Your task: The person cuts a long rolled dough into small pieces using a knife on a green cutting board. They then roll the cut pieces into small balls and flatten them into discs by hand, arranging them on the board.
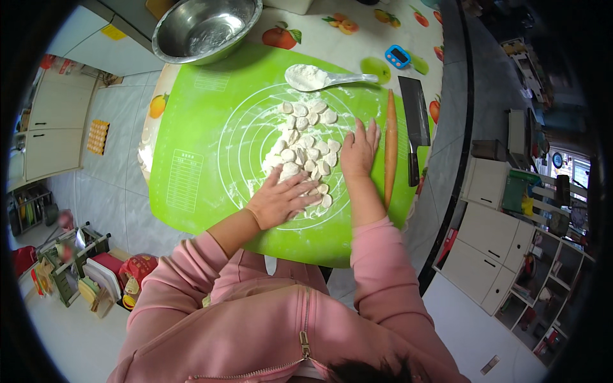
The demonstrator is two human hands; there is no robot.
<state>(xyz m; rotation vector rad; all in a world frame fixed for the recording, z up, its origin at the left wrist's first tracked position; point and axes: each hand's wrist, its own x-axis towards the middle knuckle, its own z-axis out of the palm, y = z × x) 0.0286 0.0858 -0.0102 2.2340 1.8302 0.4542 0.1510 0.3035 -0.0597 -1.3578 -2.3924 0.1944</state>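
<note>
Small floured dough pieces (pixel 306 143) lie in a loose pile on a green silicone pastry mat (pixel 191 129). My left hand (pixel 280 198) rests palm down, fingers spread, over the pieces at the pile's near end; what lies under the palm is hidden. On the mat just right of the pile, my right hand (pixel 361 151) lies flat with nothing in it. A tapered wooden rolling pin (pixel 391 148) is to its right, with a cleaver (pixel 414 115) beyond. Past the pile's far end sits a metal spoon (pixel 309 77) heaped with flour.
A steel mixing bowl (pixel 206 31) stands at the mat's far left corner. A blue kitchen timer (pixel 397 56) lies on the fruit-patterned tablecloth (pixel 330 40) at the far right. An egg tray (pixel 98 137) is on the floor to the left.
</note>
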